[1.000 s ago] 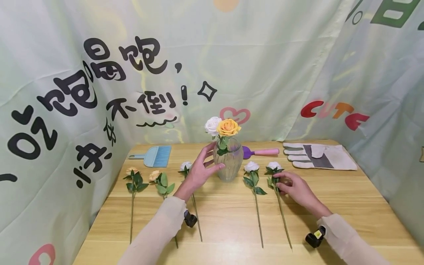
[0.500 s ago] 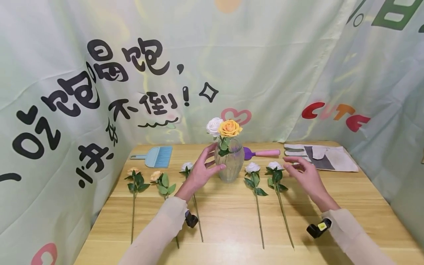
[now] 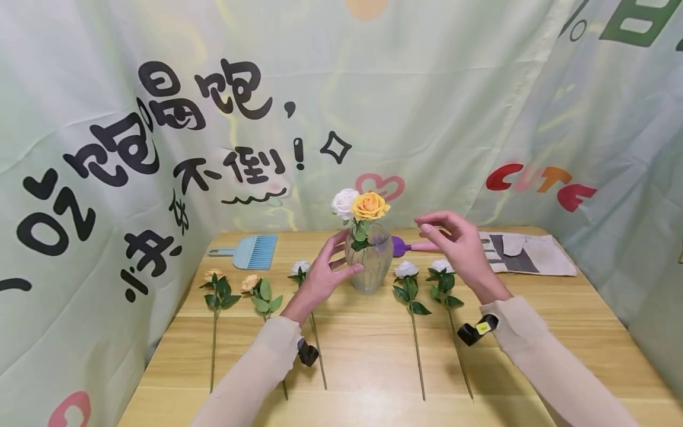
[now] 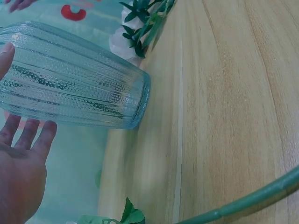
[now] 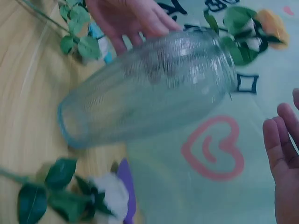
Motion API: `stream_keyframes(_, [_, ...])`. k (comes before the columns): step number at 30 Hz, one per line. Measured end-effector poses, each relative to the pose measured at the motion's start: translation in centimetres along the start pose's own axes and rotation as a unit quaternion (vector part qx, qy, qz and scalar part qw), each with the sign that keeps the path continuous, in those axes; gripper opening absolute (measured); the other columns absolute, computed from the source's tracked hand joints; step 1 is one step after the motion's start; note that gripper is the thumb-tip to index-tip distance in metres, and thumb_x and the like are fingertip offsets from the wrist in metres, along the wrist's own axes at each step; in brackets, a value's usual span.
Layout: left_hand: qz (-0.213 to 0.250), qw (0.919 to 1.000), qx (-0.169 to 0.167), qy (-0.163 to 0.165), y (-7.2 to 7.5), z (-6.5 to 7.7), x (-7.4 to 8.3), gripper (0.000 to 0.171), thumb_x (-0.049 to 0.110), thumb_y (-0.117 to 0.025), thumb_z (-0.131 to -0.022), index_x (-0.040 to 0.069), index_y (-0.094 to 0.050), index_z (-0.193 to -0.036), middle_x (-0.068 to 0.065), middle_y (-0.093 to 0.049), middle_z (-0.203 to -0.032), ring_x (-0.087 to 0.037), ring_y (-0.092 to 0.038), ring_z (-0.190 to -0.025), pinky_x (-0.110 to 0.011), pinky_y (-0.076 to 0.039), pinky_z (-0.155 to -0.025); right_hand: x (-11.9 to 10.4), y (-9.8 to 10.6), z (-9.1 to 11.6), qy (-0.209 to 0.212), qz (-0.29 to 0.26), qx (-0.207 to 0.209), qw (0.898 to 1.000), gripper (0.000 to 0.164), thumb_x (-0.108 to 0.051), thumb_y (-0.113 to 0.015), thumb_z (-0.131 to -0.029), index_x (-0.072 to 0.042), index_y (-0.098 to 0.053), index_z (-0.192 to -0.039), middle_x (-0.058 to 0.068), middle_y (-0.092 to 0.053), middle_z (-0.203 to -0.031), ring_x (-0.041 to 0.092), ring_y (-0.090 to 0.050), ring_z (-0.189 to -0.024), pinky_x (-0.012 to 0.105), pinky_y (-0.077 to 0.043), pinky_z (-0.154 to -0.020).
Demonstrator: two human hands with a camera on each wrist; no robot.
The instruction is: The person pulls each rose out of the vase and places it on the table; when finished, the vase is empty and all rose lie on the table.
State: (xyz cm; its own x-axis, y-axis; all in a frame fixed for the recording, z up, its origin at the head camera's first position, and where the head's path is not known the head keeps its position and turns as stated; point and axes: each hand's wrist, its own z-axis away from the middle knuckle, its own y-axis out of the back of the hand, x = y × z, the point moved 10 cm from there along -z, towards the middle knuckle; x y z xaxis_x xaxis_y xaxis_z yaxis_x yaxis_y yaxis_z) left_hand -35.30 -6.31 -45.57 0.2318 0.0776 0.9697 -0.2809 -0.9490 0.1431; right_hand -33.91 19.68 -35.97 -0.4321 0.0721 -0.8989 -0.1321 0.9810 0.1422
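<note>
A ribbed clear glass vase [image 3: 368, 270] stands upright on the table, with a white rose [image 3: 344, 203] and an orange rose [image 3: 370, 206] in its mouth. My left hand [image 3: 322, 273] holds the vase from its left side, thumb in front and fingers at the far side; in the left wrist view the vase [image 4: 74, 79] shows close to the fingertips. To the right of the vase, my right hand [image 3: 459, 246] hovers with loosely bent fingers and nothing in them. Under it lie two white roses, one nearer the vase [image 3: 407, 270] and one farther right [image 3: 441, 267].
Left of the vase lie a white rose [image 3: 300, 268] and two pale orange roses [image 3: 251, 283], stems toward me. Along the back are a blue brush [image 3: 256, 252], a purple tool with a pink handle [image 3: 400, 246] and a work glove [image 3: 539, 254]. Printed cloth [image 3: 427, 118] walls the table.
My right hand leaves the far-right white rose, which stays on the table, and moves up and then left toward the vase. My left hand stays at the vase.
</note>
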Motion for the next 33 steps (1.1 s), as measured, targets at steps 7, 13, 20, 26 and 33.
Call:
stream_keyframes(7, [-0.002, 1.0000, -0.002, -0.002, 0.1, 0.0, 0.1, 0.083, 0.019, -0.082, -0.101, 0.028, -0.035, -0.170, 0.001, -0.036, -0.175, -0.031, -0.039, -0.158, -0.055, -0.041, -0.130, -1.2, -4.7, -1.5, 0.042, 0.043, -0.058, 0.997, 0.016, -0.007, -0.068, -0.108, 0.004, -0.074, -0.118, 0.010, -0.073, -0.136, 0.008, -0.069, -0.123, 0.019, -0.058, -0.103])
stream_keyframes(13, [-0.009, 1.0000, -0.001, -0.003, 0.1, 0.1, 0.1, 0.082, 0.022, -0.082, -0.101, 0.031, -0.036, -0.169, 0.003, -0.036, -0.175, -0.030, -0.040, -0.158, -0.054, -0.042, -0.130, -1.1, -7.4, -2.1, 0.046, 0.077, -0.079, 0.993, 0.016, -0.008, -0.071, -0.106, -0.004, -0.077, -0.121, 0.012, -0.071, -0.137, 0.012, -0.060, -0.136, 0.032, -0.047, -0.122])
stream_keyframes(20, [-0.011, 0.9999, -0.004, -0.006, 0.0, 0.0, 0.1, 0.083, 0.022, -0.082, -0.101, 0.030, -0.035, -0.169, 0.003, -0.036, -0.175, -0.030, -0.041, -0.157, -0.054, -0.042, -0.130, 0.1, -8.8, -2.5, 0.018, 0.090, -0.067, 0.994, 0.016, -0.010, -0.072, -0.105, -0.008, -0.078, -0.120, 0.006, -0.070, -0.135, 0.022, -0.060, -0.135, 0.047, -0.057, -0.112])
stream_keyframes(26, [-0.015, 0.9998, -0.003, -0.009, 0.0, -0.1, 0.2, 0.082, 0.020, -0.082, -0.101, 0.029, -0.036, -0.169, 0.002, -0.036, -0.174, -0.030, -0.041, -0.157, -0.053, -0.042, -0.129, 0.3, -9.0, -2.6, 0.017, 0.077, -0.052, 0.996, 0.015, -0.010, -0.072, -0.105, -0.005, -0.078, -0.118, 0.010, -0.072, -0.132, 0.023, -0.063, -0.129, 0.027, -0.062, -0.099])
stream_keyframes(33, [-0.014, 0.9999, 0.000, -0.004, 0.1, 0.0, 0.1, 0.082, 0.019, -0.081, -0.101, 0.030, -0.037, -0.168, 0.003, -0.037, -0.174, -0.029, -0.042, -0.157, -0.052, -0.043, -0.129, -1.6, -8.1, -3.1, 0.057, 0.061, -0.011, 0.996, 0.014, -0.003, -0.070, -0.105, 0.002, -0.076, -0.117, 0.003, -0.073, -0.127, 0.013, -0.060, -0.135, 0.038, -0.053, -0.118])
